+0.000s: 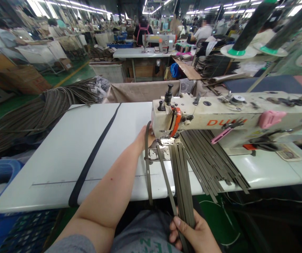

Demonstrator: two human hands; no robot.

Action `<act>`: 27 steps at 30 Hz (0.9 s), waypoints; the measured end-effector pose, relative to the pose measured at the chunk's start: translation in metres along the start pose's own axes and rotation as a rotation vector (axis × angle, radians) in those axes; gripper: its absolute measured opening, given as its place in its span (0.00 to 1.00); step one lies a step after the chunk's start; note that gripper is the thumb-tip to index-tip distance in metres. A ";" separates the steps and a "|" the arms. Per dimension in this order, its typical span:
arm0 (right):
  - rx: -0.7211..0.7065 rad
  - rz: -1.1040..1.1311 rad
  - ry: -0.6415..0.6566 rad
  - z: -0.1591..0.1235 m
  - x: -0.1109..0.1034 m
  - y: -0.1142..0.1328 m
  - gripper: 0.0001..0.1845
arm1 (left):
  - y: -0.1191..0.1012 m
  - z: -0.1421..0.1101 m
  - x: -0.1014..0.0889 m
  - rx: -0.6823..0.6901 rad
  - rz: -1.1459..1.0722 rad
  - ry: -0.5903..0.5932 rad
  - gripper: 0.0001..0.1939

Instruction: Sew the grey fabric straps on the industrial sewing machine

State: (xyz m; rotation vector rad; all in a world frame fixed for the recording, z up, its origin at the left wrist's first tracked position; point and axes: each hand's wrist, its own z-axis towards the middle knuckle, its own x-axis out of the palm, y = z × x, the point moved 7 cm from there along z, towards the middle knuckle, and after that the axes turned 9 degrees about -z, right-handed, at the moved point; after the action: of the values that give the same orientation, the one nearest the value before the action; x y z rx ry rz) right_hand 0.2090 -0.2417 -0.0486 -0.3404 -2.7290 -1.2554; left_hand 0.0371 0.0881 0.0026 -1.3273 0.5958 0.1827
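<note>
Beside the needle area of a sewing machine [185, 112] is my left hand [146, 136], its fingers mostly hidden behind the machine head and a looped strip. That olive-brown strip [147, 168] curves past the wrist and hangs over the table's front edge. At the front, my right hand [193, 230] is closed around a bundle of flat olive-brown strips [182, 182], thumb on top. One single strip [166, 172] runs from the presser foot [167, 141] down to this hand, apart from the bundle.
More strips [209, 161] lie fanned out under the machine arm. A dark band [95, 154] crosses the white table [53, 147]. Left of the table are a large heap of strips [34, 112] and a blue crate [1, 168]. Thread cones [251, 31] stand at right; people work behind.
</note>
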 end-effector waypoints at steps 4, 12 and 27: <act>-0.070 -0.028 -0.048 0.001 0.003 0.010 0.36 | -0.004 0.000 -0.002 0.041 0.028 -0.001 0.20; -0.077 -0.055 -0.070 0.001 0.005 0.011 0.39 | -0.005 -0.007 -0.004 -0.098 -0.034 -0.095 0.21; -0.084 -0.076 -0.062 0.007 0.009 0.011 0.39 | 0.001 -0.012 -0.004 -0.078 -0.175 -0.251 0.10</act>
State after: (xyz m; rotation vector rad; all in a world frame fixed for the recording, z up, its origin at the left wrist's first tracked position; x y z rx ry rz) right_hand 0.2025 -0.2286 -0.0434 -0.2905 -2.7708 -1.4056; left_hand 0.0297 0.0780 0.0025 -1.3990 0.2614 0.2263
